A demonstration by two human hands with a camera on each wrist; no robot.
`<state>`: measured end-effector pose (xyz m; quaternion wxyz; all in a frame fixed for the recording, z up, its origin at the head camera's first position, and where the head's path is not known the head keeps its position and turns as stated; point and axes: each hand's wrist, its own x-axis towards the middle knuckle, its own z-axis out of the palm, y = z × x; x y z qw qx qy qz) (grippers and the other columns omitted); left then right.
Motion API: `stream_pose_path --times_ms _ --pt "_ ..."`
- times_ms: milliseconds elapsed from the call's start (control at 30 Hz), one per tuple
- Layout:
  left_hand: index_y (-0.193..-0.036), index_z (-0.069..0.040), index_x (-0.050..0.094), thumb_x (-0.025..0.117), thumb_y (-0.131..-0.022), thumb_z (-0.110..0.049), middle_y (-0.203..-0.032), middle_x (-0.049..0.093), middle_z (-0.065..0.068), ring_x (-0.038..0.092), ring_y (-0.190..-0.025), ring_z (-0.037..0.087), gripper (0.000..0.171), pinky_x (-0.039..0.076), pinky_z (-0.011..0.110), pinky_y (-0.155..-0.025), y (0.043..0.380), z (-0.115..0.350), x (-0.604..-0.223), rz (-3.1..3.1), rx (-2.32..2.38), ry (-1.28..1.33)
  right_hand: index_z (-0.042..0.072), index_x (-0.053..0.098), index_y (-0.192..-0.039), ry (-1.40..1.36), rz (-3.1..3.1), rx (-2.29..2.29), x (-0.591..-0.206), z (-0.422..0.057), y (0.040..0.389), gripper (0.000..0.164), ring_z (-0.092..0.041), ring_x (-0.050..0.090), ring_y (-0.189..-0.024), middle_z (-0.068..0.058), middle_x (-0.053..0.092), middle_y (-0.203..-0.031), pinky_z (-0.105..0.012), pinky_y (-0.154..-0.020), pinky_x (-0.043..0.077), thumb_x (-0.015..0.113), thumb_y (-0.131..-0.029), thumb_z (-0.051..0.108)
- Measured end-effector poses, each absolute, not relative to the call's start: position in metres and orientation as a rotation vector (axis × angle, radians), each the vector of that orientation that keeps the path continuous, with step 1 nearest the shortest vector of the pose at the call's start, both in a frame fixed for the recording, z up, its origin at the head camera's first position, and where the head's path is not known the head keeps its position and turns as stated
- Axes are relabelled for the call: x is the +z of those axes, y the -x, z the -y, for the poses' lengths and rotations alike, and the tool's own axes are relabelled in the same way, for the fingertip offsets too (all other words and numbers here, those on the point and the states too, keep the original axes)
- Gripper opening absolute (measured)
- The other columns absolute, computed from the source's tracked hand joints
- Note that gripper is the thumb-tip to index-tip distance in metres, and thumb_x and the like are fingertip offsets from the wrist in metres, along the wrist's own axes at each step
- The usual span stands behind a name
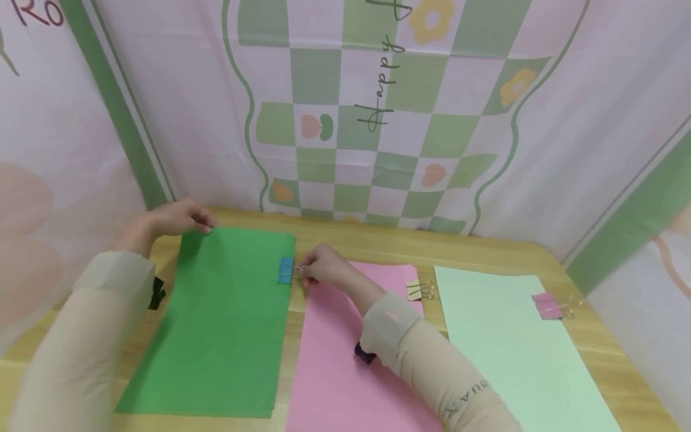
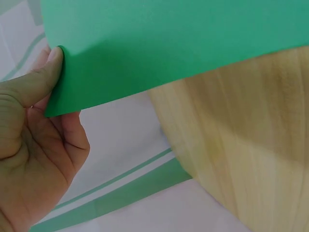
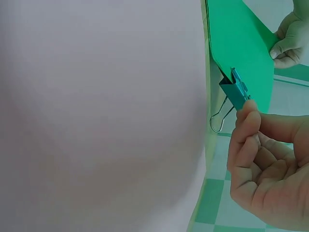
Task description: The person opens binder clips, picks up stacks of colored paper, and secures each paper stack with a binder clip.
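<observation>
Green paper point(image 1: 232, 324), several sheets thick at its edge, lies at the left of the table. My left hand point(image 1: 180, 217) pinches its far left corner, thumb on top and fingers beneath, and the left wrist view shows that corner raised. A blue binder clip point(image 1: 286, 270) sits on the paper's right edge near the far end. With thumb and fingertips my right hand point(image 3: 270, 169) pinches one wire handle of this clip; the other wire handle point(image 3: 221, 117) sticks out free. The fingers partly hide the pinched handle.
Pink paper point(image 1: 367, 336) with a yellow binder clip point(image 1: 414, 290) lies under my right forearm. Pale green paper point(image 1: 513, 360) with a pink binder clip point(image 1: 547, 306) is farther right. A patterned curtain point(image 1: 367, 78) hangs behind the wooden table point(image 1: 486, 249).
</observation>
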<state>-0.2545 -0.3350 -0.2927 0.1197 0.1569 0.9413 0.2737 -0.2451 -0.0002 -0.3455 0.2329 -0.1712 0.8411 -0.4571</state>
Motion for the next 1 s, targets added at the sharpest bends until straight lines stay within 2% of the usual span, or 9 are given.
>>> stream_pose_path --times_ms 67,233,333,600,767,1000 --pt "-0.109 0.004 0.07 0.063 -0.094 -0.008 -0.108 0.07 0.02 0.064 -0.103 0.034 0.02 0.052 0.055 -0.093 0.257 0.338 -0.298 -2.762 0.787 -0.478 -0.012 0.071 -0.097 0.458 -2.297 -1.264 -0.347 0.001 0.246 0.013 -0.011 0.057 -0.055 -0.007 0.064 -0.062 -0.021 -0.058 0.054 0.06 -0.092 -0.006" --pt "-0.111 0.005 0.068 0.063 -0.095 -0.011 -0.112 0.067 0.022 0.062 -0.107 0.038 0.023 0.051 0.054 -0.094 0.26 0.337 -0.308 -2.731 0.789 -0.425 -0.013 0.07 -0.097 0.449 -2.282 -1.26 -0.349 0.002 0.246 0.015 -0.011 0.057 -0.055 -0.005 0.062 -0.061 -0.019 -0.056 0.051 0.057 -0.093 -0.007" --pt "-0.113 0.008 0.066 0.06 -0.097 -0.008 -0.116 0.066 0.027 0.06 -0.111 0.043 0.024 0.05 0.057 -0.098 0.261 0.334 -0.313 -2.728 0.787 -0.403 -0.013 0.07 -0.098 0.441 -2.28 -1.256 -0.349 0.003 0.246 0.014 -0.011 0.057 -0.057 -0.004 0.061 -0.061 -0.02 -0.058 0.052 0.058 -0.094 -0.005" --pt "-0.113 0.011 0.065 0.06 -0.093 0.001 -0.113 0.067 0.028 0.062 -0.107 0.041 0.024 0.051 0.055 -0.096 0.265 0.327 -0.324 -2.744 0.827 -0.439 -0.013 0.068 -0.1 0.418 -2.244 -1.288 -0.346 0.005 0.248 0.014 -0.012 0.059 -0.057 -0.006 0.063 -0.062 -0.023 -0.062 0.057 0.06 -0.094 -0.004" --pt "-0.113 0.008 0.067 0.059 -0.091 0.002 -0.113 0.067 0.026 0.061 -0.108 0.04 0.024 0.05 0.055 -0.097 0.268 0.321 -0.327 -2.753 0.804 -0.46 -0.013 0.068 -0.103 0.396 -2.217 -1.316 -0.346 0.006 0.25 0.016 -0.012 0.058 -0.057 -0.006 0.062 -0.062 -0.021 -0.06 0.054 0.059 -0.094 -0.004" --pt "-0.107 0.009 0.069 0.058 -0.089 0.006 -0.111 0.067 0.026 0.061 -0.106 0.04 0.021 0.05 0.056 -0.097 0.274 0.314 -0.333 -2.748 0.832 -0.426 -0.012 0.067 -0.106 0.395 -2.203 -1.326 -0.347 0.008 0.254 0.018 -0.011 0.059 -0.058 -0.014 0.069 -0.072 -0.019 -0.059 0.053 0.059 -0.095 -0.002"
